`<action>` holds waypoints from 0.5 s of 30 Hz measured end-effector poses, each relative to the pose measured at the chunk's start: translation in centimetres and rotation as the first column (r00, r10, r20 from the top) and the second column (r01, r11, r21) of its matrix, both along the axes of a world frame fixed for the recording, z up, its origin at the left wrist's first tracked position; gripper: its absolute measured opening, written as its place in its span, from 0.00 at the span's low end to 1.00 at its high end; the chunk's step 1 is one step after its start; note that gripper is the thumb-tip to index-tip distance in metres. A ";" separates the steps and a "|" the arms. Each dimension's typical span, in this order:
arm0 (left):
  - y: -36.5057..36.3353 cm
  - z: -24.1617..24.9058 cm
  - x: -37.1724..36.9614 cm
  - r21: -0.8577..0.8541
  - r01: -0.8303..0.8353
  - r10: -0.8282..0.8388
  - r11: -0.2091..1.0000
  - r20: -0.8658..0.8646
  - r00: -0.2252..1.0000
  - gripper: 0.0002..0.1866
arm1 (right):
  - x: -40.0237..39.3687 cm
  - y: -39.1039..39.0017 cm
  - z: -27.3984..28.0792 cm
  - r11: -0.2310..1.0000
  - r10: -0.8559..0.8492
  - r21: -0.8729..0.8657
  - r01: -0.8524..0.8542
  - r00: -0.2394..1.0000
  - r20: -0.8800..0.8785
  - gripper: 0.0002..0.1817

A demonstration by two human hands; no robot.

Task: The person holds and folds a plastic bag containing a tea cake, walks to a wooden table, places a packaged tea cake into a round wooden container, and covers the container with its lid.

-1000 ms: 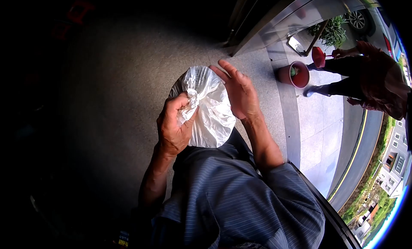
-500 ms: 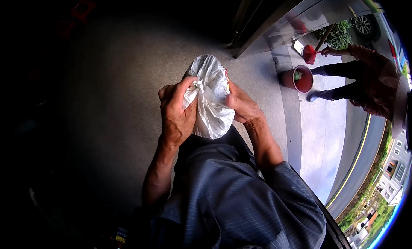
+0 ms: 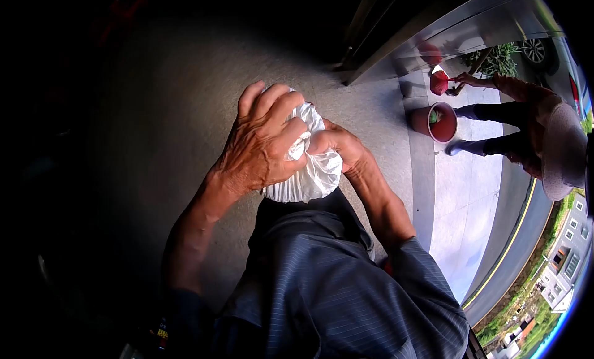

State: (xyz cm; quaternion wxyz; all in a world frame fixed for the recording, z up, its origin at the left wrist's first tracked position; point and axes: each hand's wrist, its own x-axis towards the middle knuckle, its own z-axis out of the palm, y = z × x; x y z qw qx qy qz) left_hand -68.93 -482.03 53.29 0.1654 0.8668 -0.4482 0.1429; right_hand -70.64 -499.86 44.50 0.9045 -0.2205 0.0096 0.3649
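A crumpled white plastic bag (image 3: 314,177), rounded and bulging, is held between both hands in front of my body. My left hand (image 3: 263,139) lies over its top and left side, fingers curled, with thumb and forefinger closed round the gathered, twisted part of the plastic. From the right, my right hand (image 3: 343,147) grips the bag, its thumb pressed beside that gather and its other fingers mostly hidden behind the bag. What the bag contains is hidden.
To the right, a person in a wide hat (image 3: 566,151) holds a red bag (image 3: 439,82) near a reddish bucket (image 3: 440,124) on the paving. A metal-clad post (image 3: 396,59) stands at the doorway. Beyond are a plant (image 3: 498,62), a car wheel (image 3: 533,51) and a road.
My left hand has swung up over the bag, back of the hand now uppermost, covering more of it. The other person's red bag has shifted slightly.
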 end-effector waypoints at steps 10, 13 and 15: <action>0.9 2.0 2.9 0.205 0.058 0.008 0.977 -0.307 0.952 0.55 | 1.6 -0.5 1.3 0.985 0.133 0.122 -0.123 0.988 -0.079 0.27; 1.4 1.9 3.4 0.174 0.010 0.055 0.985 -0.364 0.930 0.59 | 2.4 -0.8 2.8 0.974 0.190 0.148 -0.172 0.974 -0.121 0.21; 1.8 1.6 4.0 0.178 0.001 0.071 0.984 -0.399 0.914 0.57 | 2.8 -0.3 4.2 0.997 0.076 0.039 -0.072 0.989 -0.125 0.20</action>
